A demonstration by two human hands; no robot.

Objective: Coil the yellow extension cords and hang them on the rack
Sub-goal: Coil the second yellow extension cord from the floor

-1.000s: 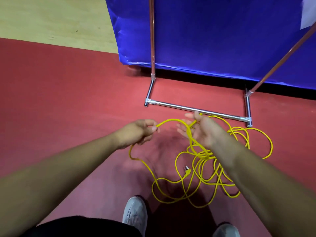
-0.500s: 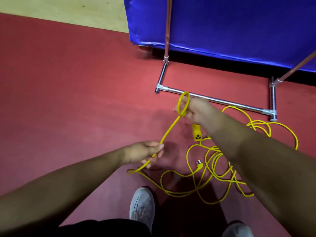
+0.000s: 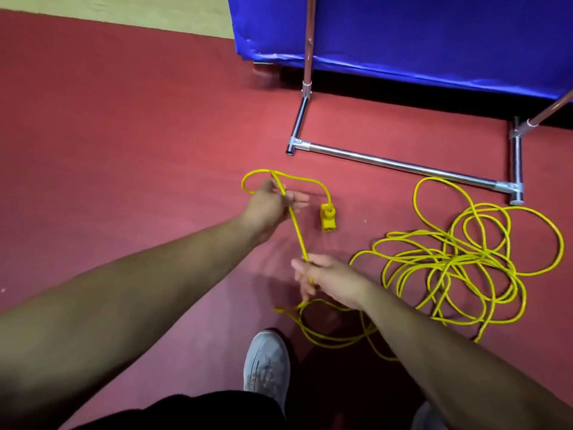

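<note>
A yellow extension cord (image 3: 449, 265) lies in a loose tangle on the red floor at the right. My left hand (image 3: 269, 206) holds a small loop of it above the floor, and the yellow socket end (image 3: 327, 218) hangs from that loop just to the right. From the loop a straight run of cord drops to my right hand (image 3: 325, 279), which pinches it nearer to me. Below that hand the cord trails across the floor toward the tangle. The metal rack's base bar (image 3: 403, 166) lies on the floor beyond the tangle, with an upright post (image 3: 308, 41) rising at its left end.
A blue padded panel (image 3: 434, 35) stands behind the rack. My grey shoe (image 3: 266, 364) is on the floor just below the trailing cord. Red floor spreads to the left, with a pale strip (image 3: 124, 10) at the far top left.
The small loop and socket end went from my right hand to my left hand, which moved up. My right hand dropped down and took the cord lower. The view shifted left.
</note>
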